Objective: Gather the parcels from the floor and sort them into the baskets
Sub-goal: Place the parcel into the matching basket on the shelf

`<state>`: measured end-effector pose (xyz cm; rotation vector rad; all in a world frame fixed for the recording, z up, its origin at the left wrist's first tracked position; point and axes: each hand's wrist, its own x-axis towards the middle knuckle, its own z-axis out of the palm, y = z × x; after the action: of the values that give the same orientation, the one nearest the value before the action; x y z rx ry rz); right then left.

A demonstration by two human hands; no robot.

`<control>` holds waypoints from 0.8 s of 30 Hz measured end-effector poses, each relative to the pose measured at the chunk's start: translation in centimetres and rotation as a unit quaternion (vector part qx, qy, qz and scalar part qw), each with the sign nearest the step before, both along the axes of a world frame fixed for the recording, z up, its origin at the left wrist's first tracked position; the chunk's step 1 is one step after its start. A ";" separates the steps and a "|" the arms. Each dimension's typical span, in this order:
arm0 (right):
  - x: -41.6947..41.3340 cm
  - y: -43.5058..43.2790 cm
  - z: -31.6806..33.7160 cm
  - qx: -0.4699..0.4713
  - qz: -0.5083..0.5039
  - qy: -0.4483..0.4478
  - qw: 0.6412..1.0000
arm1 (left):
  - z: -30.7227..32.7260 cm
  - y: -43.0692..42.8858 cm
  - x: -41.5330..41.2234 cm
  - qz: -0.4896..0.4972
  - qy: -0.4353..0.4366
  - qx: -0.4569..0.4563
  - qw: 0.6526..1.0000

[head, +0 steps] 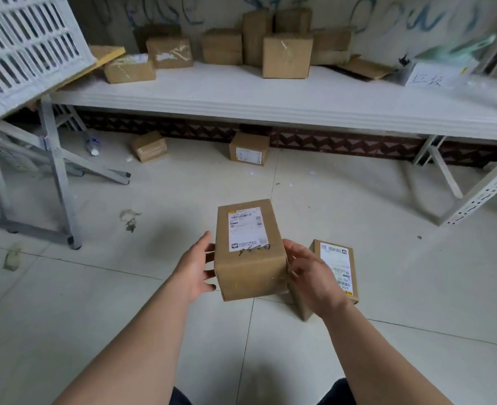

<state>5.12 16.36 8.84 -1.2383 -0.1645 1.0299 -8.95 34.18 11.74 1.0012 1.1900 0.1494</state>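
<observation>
I hold a brown cardboard parcel (pixel 248 252) with a white shipping label above the tiled floor, in the middle of the view. My left hand (pixel 193 268) presses its left side and my right hand (pixel 311 276) grips its right side. A second labelled parcel (pixel 336 264) lies on the floor just behind my right hand, partly hidden by it. Two more parcels (pixel 149 146) (pixel 248 149) rest on the floor under the long white table. A white slatted basket (pixel 22 51) stands tilted at the upper left.
The long white table (pixel 270 97) carries several brown boxes (pixel 286 55) along the wall. A metal stand (pixel 57 176) with legs rises at the left. A plastic bottle (pixel 92 144) and scraps lie on the floor. A perforated table leg (pixel 481 194) slants at right.
</observation>
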 end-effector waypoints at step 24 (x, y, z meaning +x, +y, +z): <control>6.7 -10.6 2.0 -0.050 -0.257 -0.116 0.958 | 0.2 -11.0 10.9 -0.150 -0.154 0.063 0.974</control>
<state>11.79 5.73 10.84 -1.3975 0.0320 0.4460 1.93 23.15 11.96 1.2097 0.7435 0.1368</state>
